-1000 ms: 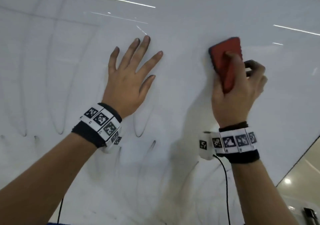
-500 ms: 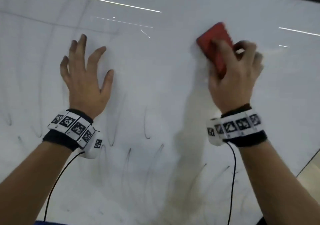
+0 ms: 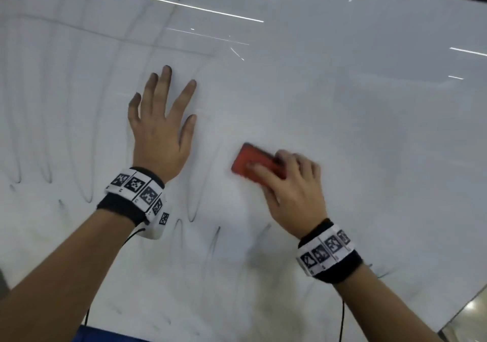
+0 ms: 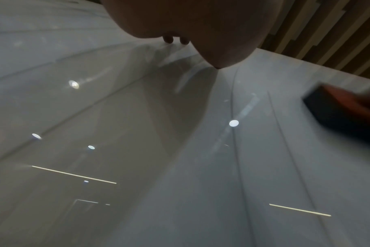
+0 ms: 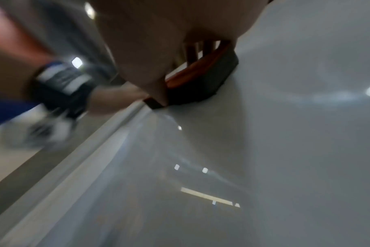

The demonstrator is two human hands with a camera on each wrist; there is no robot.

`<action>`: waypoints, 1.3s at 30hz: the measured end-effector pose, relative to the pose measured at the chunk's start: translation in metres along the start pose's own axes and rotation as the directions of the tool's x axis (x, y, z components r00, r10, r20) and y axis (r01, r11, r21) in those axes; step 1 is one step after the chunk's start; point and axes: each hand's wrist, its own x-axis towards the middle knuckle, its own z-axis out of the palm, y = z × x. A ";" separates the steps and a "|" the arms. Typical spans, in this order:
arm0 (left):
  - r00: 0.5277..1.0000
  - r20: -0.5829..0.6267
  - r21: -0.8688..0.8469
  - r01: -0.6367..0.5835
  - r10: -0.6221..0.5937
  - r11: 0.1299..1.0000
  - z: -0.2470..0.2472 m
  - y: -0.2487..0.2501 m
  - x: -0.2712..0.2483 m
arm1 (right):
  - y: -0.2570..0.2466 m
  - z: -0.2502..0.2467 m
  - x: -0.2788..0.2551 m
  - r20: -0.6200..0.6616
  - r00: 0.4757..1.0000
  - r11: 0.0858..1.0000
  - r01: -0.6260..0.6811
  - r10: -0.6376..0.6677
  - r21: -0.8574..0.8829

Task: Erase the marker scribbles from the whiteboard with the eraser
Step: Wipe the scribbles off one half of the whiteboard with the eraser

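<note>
Eraser (image 3: pixel 254 164) clamped in right hand's (image 3: pixel 292 191) grip sweeps down from higher up; scribbles (image 3: pixel 192 210) remain leftward, left hand (image 3: pixel 160 133) flat

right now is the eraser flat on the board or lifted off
Flat on it. The right wrist view shows the eraser with its dark pad against the whiteboard, no gap visible, with the right hand gripping it.

Dark wall of vertical brown wooden slats (image 4: pixel 327 33) beyond far edge of white surface, top right in left wrist view. Glossy pale floor (image 3: pixel 471 312) at lower right corner of head view, bright round glare spot on it. Ceiling lighting mirrored as thin bright strips (image 3: pixel 168 1) and small round dots (image 4: pixel 234 123).
</note>
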 end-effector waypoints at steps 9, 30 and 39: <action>0.995 0.056 0.092 -0.083 0.078 0.992 -0.005 -0.013 0.001 | -0.073 0.056 -0.047 0.144 0.980 0.990 0.135 -0.140 0.044; 0.984 0.109 0.051 -0.147 0.141 0.988 -0.022 -0.037 0.003 | -0.079 0.052 0.002 0.149 0.966 0.977 0.213 -0.213 0.013; 0.989 0.096 0.036 -0.116 0.112 0.993 -0.017 -0.036 0.001 | -0.039 0.002 0.112 -0.291 0.885 0.929 -0.368 0.363 0.038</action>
